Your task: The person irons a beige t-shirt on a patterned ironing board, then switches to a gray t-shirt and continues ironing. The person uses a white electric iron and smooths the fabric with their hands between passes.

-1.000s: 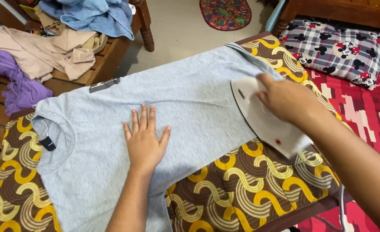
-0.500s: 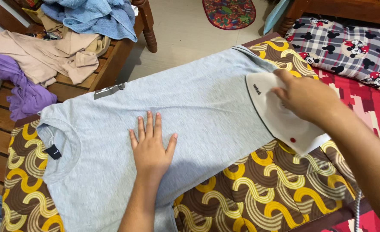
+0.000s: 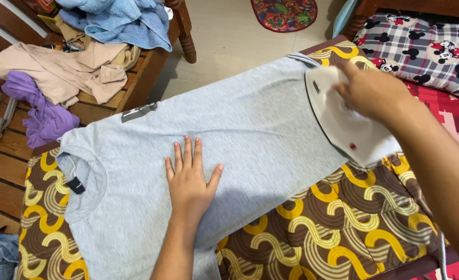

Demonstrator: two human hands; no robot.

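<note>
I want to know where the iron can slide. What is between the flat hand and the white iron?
In the head view, only smooth grey cotton T-shirt lies between the flat left hand and the white iron held by the right hand.

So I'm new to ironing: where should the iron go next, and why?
Probably slide the white iron leftward toward the flat left hand: it sits at the grey T-shirt's hem edge, and faint creases cross the cloth between them.
</note>
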